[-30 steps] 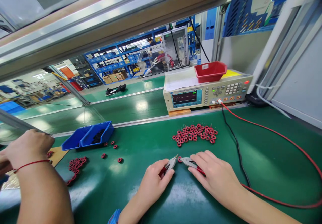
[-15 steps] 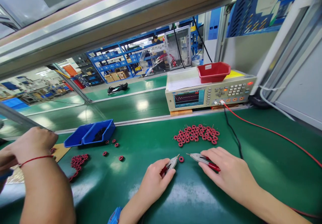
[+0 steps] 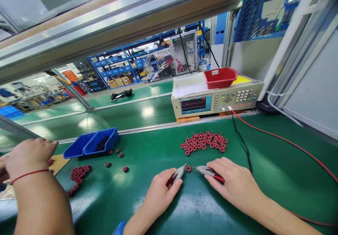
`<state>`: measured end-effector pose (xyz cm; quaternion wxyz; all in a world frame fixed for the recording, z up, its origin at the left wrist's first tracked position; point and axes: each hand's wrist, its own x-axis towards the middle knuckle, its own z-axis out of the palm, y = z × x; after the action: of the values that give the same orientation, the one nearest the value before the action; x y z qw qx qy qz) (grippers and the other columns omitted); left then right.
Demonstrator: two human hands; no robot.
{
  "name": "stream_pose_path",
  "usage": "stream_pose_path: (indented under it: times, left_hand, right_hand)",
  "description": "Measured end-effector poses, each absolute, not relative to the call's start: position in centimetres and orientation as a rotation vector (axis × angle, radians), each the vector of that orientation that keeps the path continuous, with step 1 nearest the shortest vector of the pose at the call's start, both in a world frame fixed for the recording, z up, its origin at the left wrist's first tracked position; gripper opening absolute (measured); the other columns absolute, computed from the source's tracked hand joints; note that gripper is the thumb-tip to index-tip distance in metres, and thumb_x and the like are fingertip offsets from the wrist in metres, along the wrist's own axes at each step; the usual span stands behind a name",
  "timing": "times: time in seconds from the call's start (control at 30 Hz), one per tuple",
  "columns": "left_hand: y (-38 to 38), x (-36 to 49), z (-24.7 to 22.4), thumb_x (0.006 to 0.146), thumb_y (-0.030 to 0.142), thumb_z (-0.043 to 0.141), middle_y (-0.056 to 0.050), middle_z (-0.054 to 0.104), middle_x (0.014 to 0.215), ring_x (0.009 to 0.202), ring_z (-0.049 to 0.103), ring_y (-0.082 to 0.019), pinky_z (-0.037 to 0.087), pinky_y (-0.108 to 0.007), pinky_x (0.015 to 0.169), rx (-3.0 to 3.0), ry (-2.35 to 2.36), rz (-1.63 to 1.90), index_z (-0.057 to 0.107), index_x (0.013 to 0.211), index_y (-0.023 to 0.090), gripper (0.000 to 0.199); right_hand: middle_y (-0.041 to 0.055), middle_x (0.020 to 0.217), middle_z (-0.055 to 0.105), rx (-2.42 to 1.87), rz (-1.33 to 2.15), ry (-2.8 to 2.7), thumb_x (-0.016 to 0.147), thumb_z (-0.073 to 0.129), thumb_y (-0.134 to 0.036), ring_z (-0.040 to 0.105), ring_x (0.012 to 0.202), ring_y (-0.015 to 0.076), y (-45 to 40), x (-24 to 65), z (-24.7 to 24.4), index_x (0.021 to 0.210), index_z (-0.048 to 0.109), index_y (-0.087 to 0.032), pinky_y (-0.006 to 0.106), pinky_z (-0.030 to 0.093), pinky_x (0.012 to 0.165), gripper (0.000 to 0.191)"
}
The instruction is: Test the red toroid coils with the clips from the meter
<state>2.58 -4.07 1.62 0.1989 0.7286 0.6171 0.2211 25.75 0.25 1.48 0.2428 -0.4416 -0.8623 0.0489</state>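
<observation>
Presently, on the green surface:
Left hand: resting on the surface, fingers closed around the left test clip, its metal tip pointing at the single coil.
Right hand: resting on the surface, fingers closed around the right test clip, its tip pointing left, just short of the single coil.
Single coil: small red ring lying flat between the two clip tips, near both; contact cannot be told.
Coil heap: many red rings, just beyond the hands.
Tester: beige instrument at the back of the surface, screen lit with a waveform.
Red tray: on top of the tester.
Red lead and black lead: running from the tester's front across the surface.
Blue bins: left of centre, dark parts inside one.
Loose coils: scattered near the bins.
Co-worker's hand: far left, red cord at the wrist.
</observation>
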Motion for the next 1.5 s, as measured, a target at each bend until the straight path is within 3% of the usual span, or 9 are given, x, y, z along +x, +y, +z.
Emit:
stream_pose_path:
  times: [0.27, 0.97, 1.23, 1.5]
  left_hand:
    - [-4.2, 2.3, 1.2, 0.087, 0.031, 0.049, -0.002, 0.064, 0.077, 0.065, 0.055, -0.015, 0.041, -0.024, 0.061, 2.016, 1.737, 0.615, 0.062, 0.097, 0.019, 0.020]
    - [-4.4, 2.1, 1.1, 0.087, 0.032, 0.049, -0.003, 0.064, 0.078, 0.067, 0.056, -0.016, 0.042, -0.025, 0.064, 2.013, 1.737, 0.608, 0.062, 0.096, 0.019, 0.021]
    - [-4.7, 2.1, 1.2, 0.087, 0.032, 0.047, -0.001, 0.062, 0.075, 0.063, 0.053, -0.014, 0.039, -0.023, 0.060, 2.079, 1.649, 0.551, 0.061, 0.096, 0.020, 0.020]
    - [-4.7, 2.1, 1.4, 0.087, 0.029, 0.047, 0.001, 0.058, 0.070, 0.060, 0.048, -0.013, 0.036, -0.023, 0.058, 2.098, 1.648, 0.525, 0.060, 0.089, 0.019, 0.017]
  right_hand:
    - [0.0016, 0.079, 0.062, -1.262, 0.199, -2.383, 0.085, 0.051, -0.027, 0.056, 0.078, 0.0204, 0.3, 25.5, 1.7, 0.089, 0.061, -0.023, 0.032, 0.045, 0.064, 0.011]
    - [0.0018, 0.080, 0.062, -1.260, 0.208, -2.381, 0.085, 0.051, -0.025, 0.056, 0.078, 0.0205, 0.3, 25.4, 1.8, 0.089, 0.060, -0.023, 0.032, 0.045, 0.064, 0.010]
    - [0.0005, 0.090, 0.064, -1.279, 0.442, -2.263, 0.087, 0.051, -0.029, 0.057, 0.083, 0.0187, 0.9, 25.6, 1.8, 0.098, 0.060, -0.027, 0.033, 0.046, 0.072, 0.014]
    - [-0.0003, 0.088, 0.065, -1.315, 0.619, -2.274, 0.085, 0.051, -0.033, 0.058, 0.082, 0.0179, 1.4, 25.5, 2.0, 0.093, 0.064, -0.027, 0.032, 0.044, 0.073, 0.016]
